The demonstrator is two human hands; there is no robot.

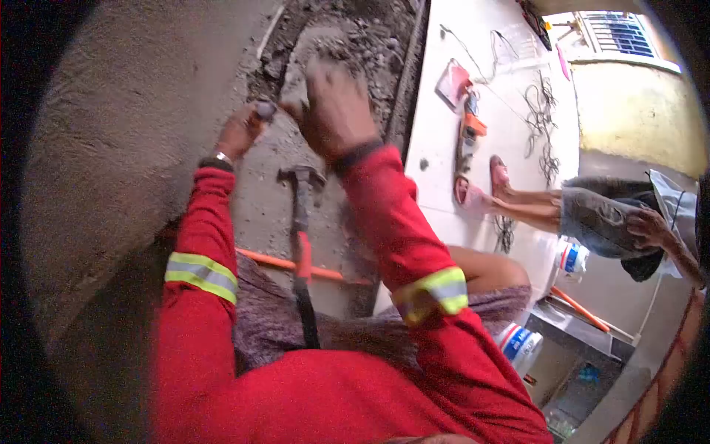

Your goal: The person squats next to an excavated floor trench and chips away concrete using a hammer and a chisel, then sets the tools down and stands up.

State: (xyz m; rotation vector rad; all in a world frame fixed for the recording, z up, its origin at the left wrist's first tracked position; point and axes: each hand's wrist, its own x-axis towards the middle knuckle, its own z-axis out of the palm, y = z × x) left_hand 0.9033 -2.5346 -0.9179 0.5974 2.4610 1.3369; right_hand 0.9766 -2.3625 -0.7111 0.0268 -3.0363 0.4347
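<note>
My left hand (240, 132) is closed round a small rounded grey object (265, 110) beside the rough wall. To its right, my right hand (336, 107) hangs over the rubble, blurred by motion; its fingers are smeared and I cannot make out whether they hold anything. Below both hands, a hammer (302, 214) with a red and black handle lies with its head on the grey concrete strip (266, 166) and its handle end by my lap. Broken rubble (373, 44) fills the trench at the top.
An orange pipe (325, 272) crosses near my knees. On the white tiles (436, 140) at right lie an orange power tool (470, 126) and looped cables (543, 118). A person (599, 214) stands there. Paint buckets (520, 346) are at lower right.
</note>
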